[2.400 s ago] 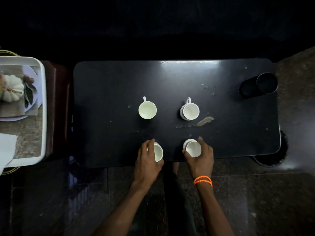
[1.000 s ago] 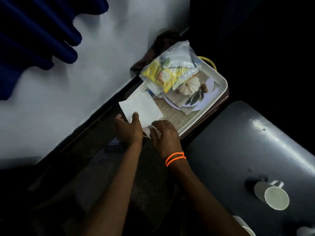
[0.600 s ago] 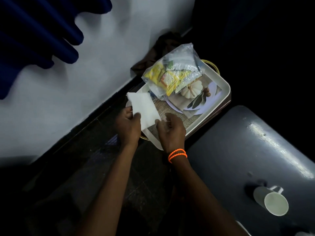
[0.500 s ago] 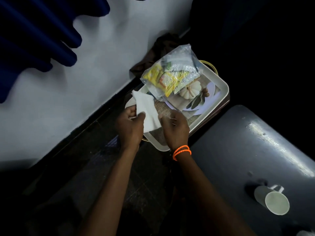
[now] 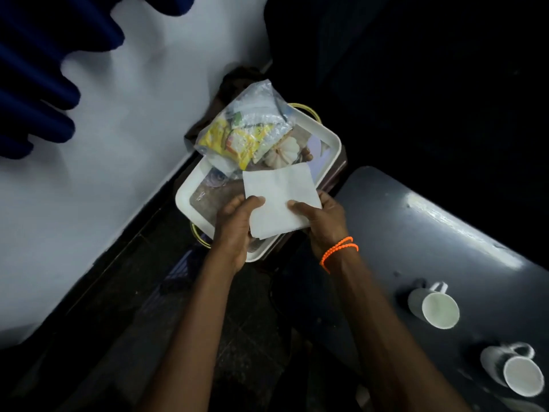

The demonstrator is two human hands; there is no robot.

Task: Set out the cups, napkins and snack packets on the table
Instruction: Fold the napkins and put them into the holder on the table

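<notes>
Both grips, left hand [image 5: 234, 224] and right hand [image 5: 322, 221], now pinch the napkin [image 5: 280, 200], spread flat.

Matt white paper napkin [image 5: 280, 200], crinkly glossy clear plastic bag [image 5: 246, 129], smooth white plastic tray [image 5: 185, 193], glossy dark tabletop [image 5: 430, 233], glazed white cups [image 5: 433, 304]

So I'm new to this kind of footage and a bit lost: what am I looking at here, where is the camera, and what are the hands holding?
No machine here: a person wears a camera on the head, looking down at their own hands. The left hand and right hand together hold a white napkin above a white tray. In the tray lies a clear bag of snack packets. To the right, two white cups stand on the dark table.
</notes>
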